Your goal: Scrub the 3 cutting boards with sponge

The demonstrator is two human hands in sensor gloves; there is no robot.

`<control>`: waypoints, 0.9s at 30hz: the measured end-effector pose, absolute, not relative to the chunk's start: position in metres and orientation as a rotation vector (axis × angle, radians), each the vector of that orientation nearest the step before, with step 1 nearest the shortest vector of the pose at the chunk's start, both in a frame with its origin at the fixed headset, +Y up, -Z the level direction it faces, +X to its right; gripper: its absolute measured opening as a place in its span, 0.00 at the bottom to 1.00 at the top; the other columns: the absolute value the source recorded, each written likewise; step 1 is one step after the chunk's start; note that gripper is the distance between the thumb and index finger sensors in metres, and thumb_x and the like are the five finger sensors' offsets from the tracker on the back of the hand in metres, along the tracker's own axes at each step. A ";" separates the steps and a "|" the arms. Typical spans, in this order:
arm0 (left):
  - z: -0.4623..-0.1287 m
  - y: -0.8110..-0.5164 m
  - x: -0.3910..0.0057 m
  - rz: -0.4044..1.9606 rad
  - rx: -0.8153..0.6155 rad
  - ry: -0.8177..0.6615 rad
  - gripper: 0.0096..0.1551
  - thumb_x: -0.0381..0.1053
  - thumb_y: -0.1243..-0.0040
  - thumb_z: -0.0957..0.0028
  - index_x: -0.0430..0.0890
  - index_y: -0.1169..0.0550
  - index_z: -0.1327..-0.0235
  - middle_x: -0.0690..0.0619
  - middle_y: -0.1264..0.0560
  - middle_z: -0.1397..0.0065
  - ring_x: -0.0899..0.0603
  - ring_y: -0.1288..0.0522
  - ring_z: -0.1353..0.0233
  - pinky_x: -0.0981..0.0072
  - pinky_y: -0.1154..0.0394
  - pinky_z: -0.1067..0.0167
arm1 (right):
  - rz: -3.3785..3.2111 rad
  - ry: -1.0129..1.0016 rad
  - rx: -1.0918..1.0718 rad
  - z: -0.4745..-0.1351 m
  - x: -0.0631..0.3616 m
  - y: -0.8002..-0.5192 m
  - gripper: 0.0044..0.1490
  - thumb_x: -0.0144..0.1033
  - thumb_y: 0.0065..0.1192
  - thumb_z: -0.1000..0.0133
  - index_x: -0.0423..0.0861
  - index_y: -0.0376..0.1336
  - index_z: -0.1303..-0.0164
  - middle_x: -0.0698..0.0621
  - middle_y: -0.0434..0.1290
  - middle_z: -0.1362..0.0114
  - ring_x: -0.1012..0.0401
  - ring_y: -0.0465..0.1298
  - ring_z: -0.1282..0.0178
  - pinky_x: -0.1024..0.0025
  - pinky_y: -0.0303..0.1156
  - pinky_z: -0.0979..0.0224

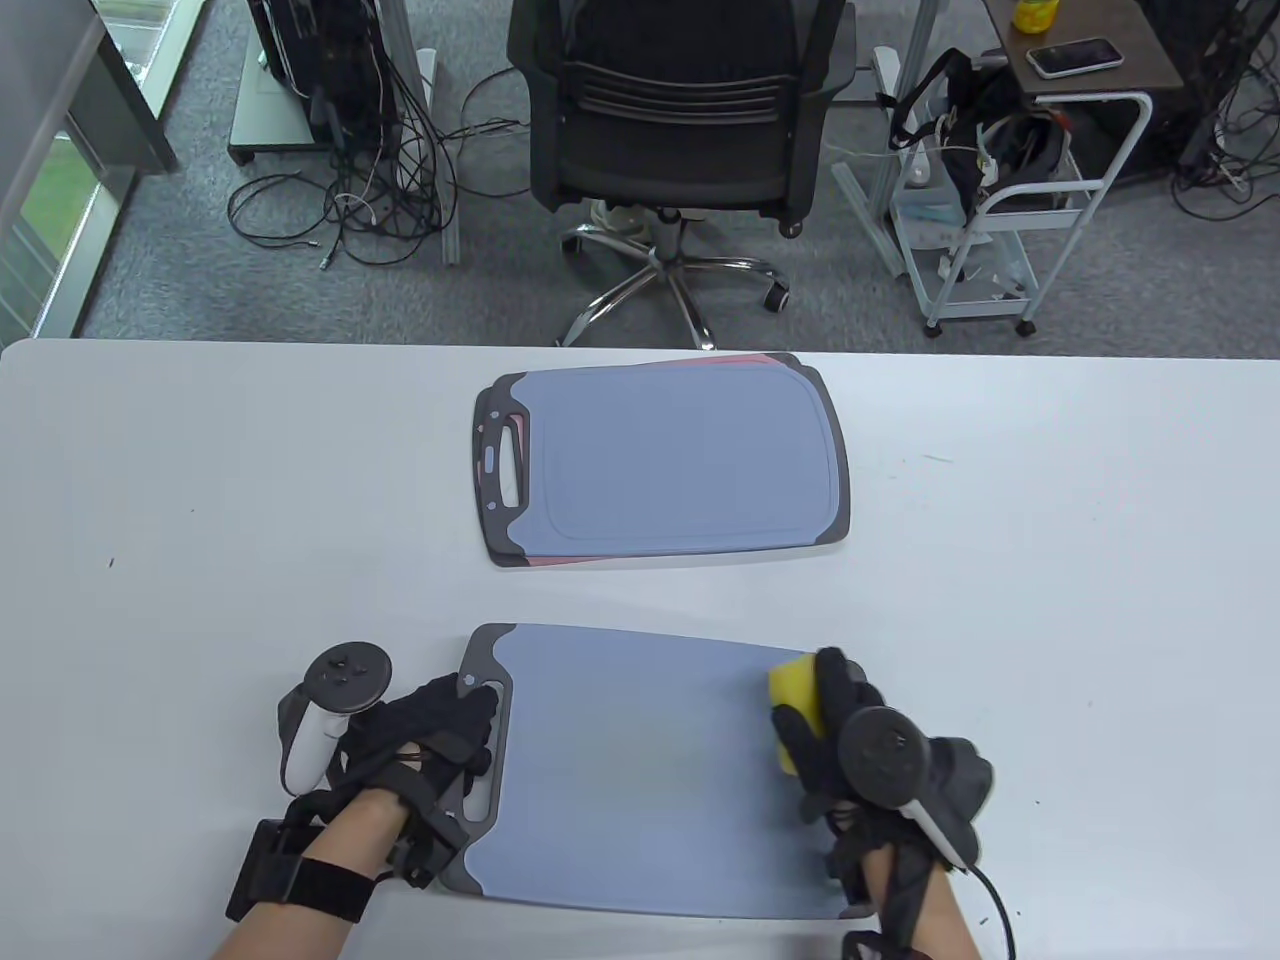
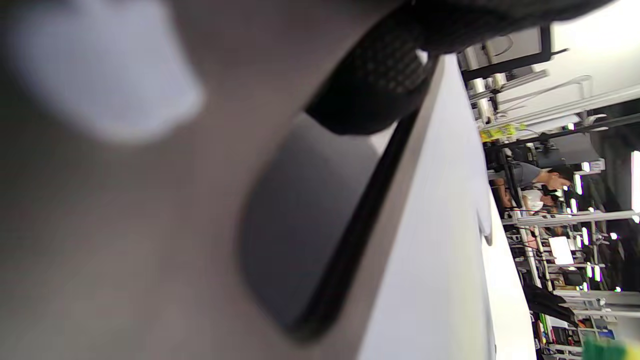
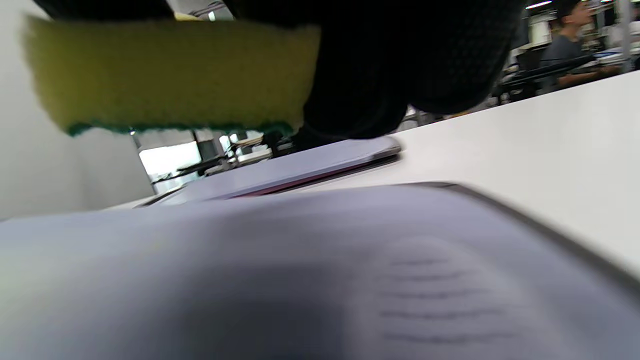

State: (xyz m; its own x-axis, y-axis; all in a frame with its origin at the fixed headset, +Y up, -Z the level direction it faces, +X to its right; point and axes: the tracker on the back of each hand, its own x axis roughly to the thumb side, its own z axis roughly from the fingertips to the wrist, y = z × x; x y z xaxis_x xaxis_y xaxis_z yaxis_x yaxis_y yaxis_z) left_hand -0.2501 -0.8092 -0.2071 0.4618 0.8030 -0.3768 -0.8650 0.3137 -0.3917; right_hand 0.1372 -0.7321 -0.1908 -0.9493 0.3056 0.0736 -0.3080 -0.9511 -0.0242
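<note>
A blue-grey cutting board [image 1: 650, 760] with a dark rim lies at the table's near edge. My left hand [image 1: 440, 730] holds its handle end, fingers curled over the dark handle [image 2: 320, 250]. My right hand [image 1: 840, 720] grips a yellow sponge [image 1: 795, 700] at the board's right end. In the right wrist view the sponge [image 3: 170, 75], with its green underside, hangs just above the blurred board [image 3: 300, 280]. Two more boards are stacked farther back: a blue one [image 1: 665, 465] on top of a reddish one [image 1: 740, 362], whose edge just peeks out.
The white table [image 1: 1050, 560] spreads wide on both sides of the boards. Beyond its far edge stand an office chair [image 1: 680, 130], a white cart [image 1: 1010, 200] and floor cables [image 1: 370, 200]. People sit at desks [image 2: 545, 185] in the background.
</note>
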 end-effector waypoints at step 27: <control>-0.211 -0.826 -0.232 1.103 -0.640 0.174 0.28 0.66 0.45 0.35 0.46 0.26 0.36 0.58 0.18 0.48 0.60 0.11 0.60 0.71 0.09 0.63 | 3.014 0.258 -0.624 -0.247 0.215 -0.773 0.47 0.60 0.59 0.44 0.38 0.62 0.24 0.43 0.75 0.42 0.56 0.78 0.53 0.55 0.76 0.45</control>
